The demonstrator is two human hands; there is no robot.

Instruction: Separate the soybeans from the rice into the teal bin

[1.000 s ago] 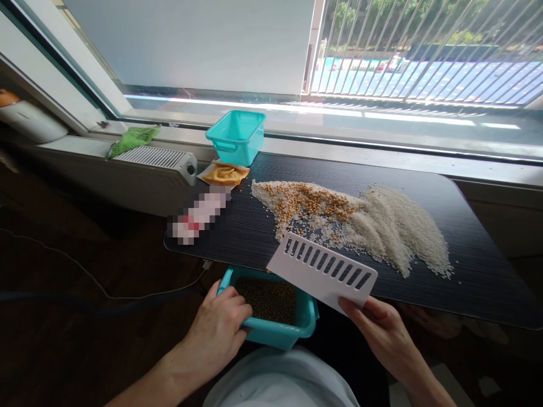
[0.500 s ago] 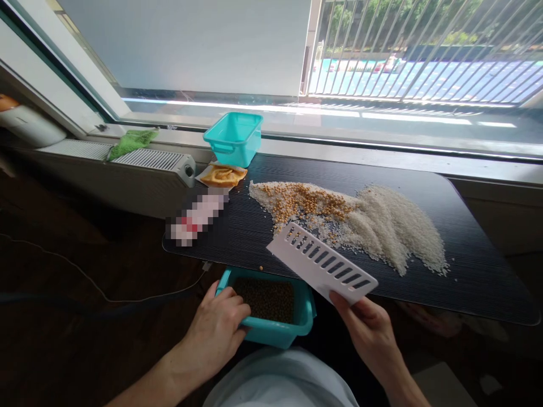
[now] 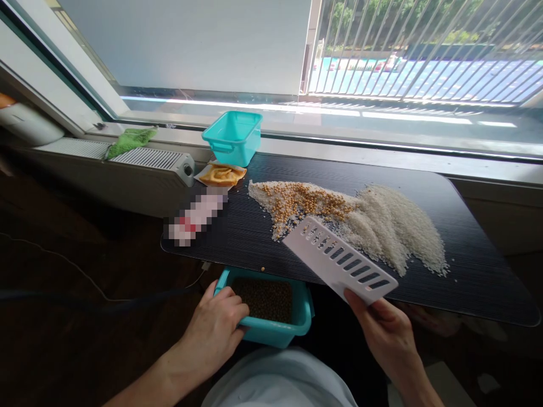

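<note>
My left hand (image 3: pixel 218 316) is closed around the left rim of a teal plastic bin (image 3: pixel 275 334), held below the table's front edge. Small round brownish grains, perhaps dried peas, cover the bottom of this bin. In my right hand (image 3: pixel 384 325) is a white slotted plastic plate (image 3: pixel 339 263), gripped at its near right end and tilted above the table's front edge. Beyond the plate lies a spread of white rice (image 3: pixel 394 226). Yellow-orange dried peas (image 3: pixel 305 200) are strewn over the left part of the rice. A single pea (image 3: pixel 263 269) sits near the table edge.
A second teal bin (image 3: pixel 233 135) stands at the back left of the dark table (image 3: pixel 475 265). Beside it is an orange-yellow packet (image 3: pixel 223 174), with a blurred-out item (image 3: pixel 197 217) nearer me. A green cloth (image 3: pixel 131 141) rests on the radiator (image 3: pixel 148 161) below the window.
My right hand has moved the slotted plate a little to the right, away from the bin. My left hand keeps its grip on the bin.
</note>
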